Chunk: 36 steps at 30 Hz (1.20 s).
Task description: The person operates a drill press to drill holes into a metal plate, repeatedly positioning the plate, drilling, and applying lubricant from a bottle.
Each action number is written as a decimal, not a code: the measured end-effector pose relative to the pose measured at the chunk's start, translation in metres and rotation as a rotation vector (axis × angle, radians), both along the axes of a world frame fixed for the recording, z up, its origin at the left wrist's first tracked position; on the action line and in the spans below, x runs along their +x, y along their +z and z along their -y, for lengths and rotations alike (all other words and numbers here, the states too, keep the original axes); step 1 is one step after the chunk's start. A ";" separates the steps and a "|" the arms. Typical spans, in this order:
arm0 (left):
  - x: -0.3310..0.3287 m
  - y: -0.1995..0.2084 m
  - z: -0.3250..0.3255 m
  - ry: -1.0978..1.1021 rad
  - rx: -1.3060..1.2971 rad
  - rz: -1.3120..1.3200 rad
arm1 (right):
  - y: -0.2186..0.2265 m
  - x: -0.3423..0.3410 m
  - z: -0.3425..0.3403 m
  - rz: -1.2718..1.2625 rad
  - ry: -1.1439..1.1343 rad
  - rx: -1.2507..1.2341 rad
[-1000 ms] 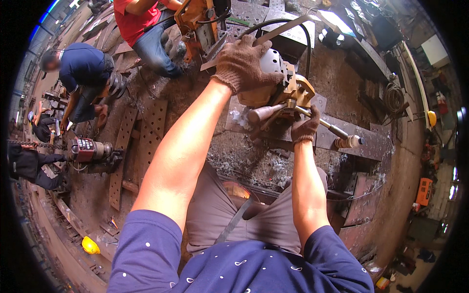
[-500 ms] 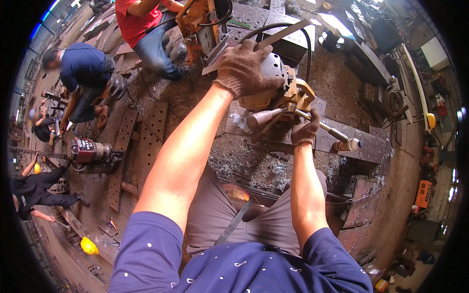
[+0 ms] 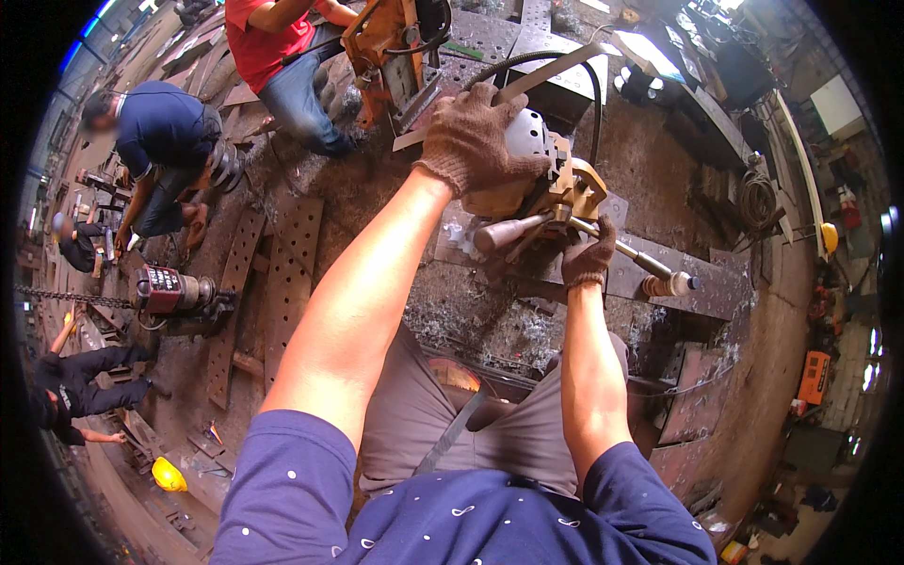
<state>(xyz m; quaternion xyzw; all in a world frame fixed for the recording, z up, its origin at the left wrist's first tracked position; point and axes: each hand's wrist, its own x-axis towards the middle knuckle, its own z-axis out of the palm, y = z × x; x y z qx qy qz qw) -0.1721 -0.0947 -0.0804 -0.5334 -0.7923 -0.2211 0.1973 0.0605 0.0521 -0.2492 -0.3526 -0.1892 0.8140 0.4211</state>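
Observation:
A magnetic drill (image 3: 560,174) with a grey motor cap and an orange-yellow body stands on a drilled steel plate (image 3: 692,268) in front of me. My left hand (image 3: 476,137), in a brown knit glove, is wrapped over the top of its motor housing, by a flat metal strip (image 3: 556,71). My right hand (image 3: 590,256), gloved alike, is closed round one of the feed handles (image 3: 643,256) near the hub. Another feed handle (image 3: 508,231) points to the left. The drill bit is hidden beneath the body.
A black hose (image 3: 600,104) loops behind the drill. Metal shavings (image 3: 452,311) litter the ground near my knees. Perforated steel plates (image 3: 247,301) lie to the left, beside a red-and-silver machine (image 3: 174,290). Co-workers (image 3: 165,132) work at left, one at an orange drill (image 3: 381,56).
My hands keep their holds on the drill with hardly any movement. At the far left, a co-worker in dark clothes has shifted posture and bent lower.

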 end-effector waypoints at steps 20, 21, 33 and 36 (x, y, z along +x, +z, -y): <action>0.005 0.019 0.004 -0.020 -0.080 0.215 | 0.190 -0.011 0.118 0.498 0.250 1.540; 0.005 0.024 0.003 -0.013 -0.110 0.226 | 0.205 -0.021 0.116 0.475 0.322 1.773; -0.004 0.056 0.008 0.057 -0.482 0.395 | 0.232 -0.105 0.149 0.765 1.475 2.090; 0.004 0.059 -0.004 0.024 -0.464 0.391 | 0.141 -0.128 0.126 0.601 1.424 2.165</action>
